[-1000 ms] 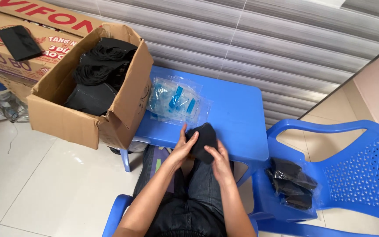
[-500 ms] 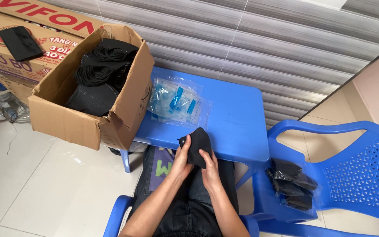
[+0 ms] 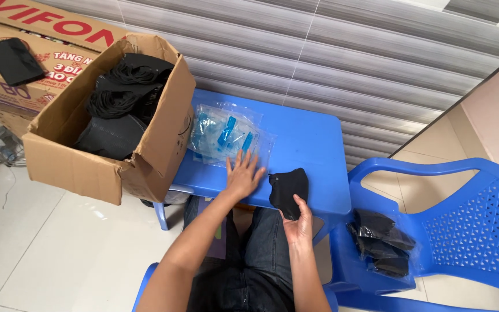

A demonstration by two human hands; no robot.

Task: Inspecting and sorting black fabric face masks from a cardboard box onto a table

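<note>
The person sits at a small blue plastic worktop (image 3: 307, 138) pushed against a grey ribbed wall. Their left hand (image 3: 244, 173) lies flat and spread, fingers loose, at the near edge of a heap of clear plastic bags with blue printing (image 3: 226, 134), the fingertips touching the lowest bag; it grips nothing. Their right hand (image 3: 298, 222) is closed on the lower edge of a folded black fabric piece (image 3: 288, 189), thumb on top, holding it at the front edge of the worktop, just beside the left hand and partly hanging over the person's lap.

To the left, touching the worktop's side, stands an open brown cardboard box (image 3: 88, 167), its flaps up, filled with more black fabric pieces and tangled black loops (image 3: 119, 98). Behind it a second printed cardboard carton (image 3: 41, 63) carries a flat black piece (image 3: 14, 60) on its top.

To the right, a blue plastic chair (image 3: 469, 219) with a perforated back stands close to the worktop. On its seat rests a small stack of black pieces sealed in clear bags (image 3: 379, 240), well apart from both hands. The floor is pale glossy tile (image 3: 41, 242).
</note>
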